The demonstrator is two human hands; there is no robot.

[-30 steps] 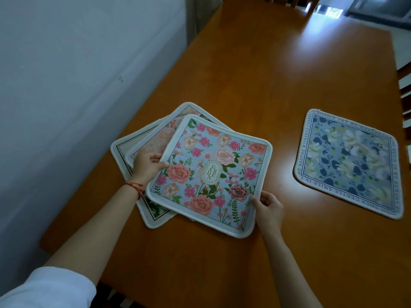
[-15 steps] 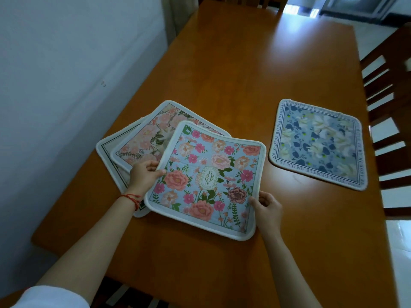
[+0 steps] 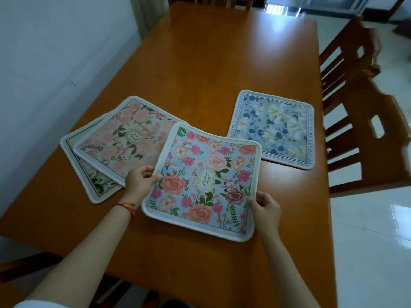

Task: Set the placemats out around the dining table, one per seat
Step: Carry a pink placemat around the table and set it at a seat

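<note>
My left hand (image 3: 139,182) and right hand (image 3: 265,209) pinch the blue mat's (image 3: 203,181) side edges; fingers hidden beneath. It overlaps the pink mat (image 3: 126,138), which covers a third (image 3: 89,172).

The desk (image 3: 233,63) is seen as polished orange-brown wood, glossy under window glare. The blue rose placemat (image 3: 204,181) is shown as matt printed cloth edged in fuzzy white pile, as is the navy-leaf placemat (image 3: 273,127). The chairs (image 3: 355,121) are made of darker varnished wood. The floor (image 3: 373,252) is formed of shiny white tile.
</note>
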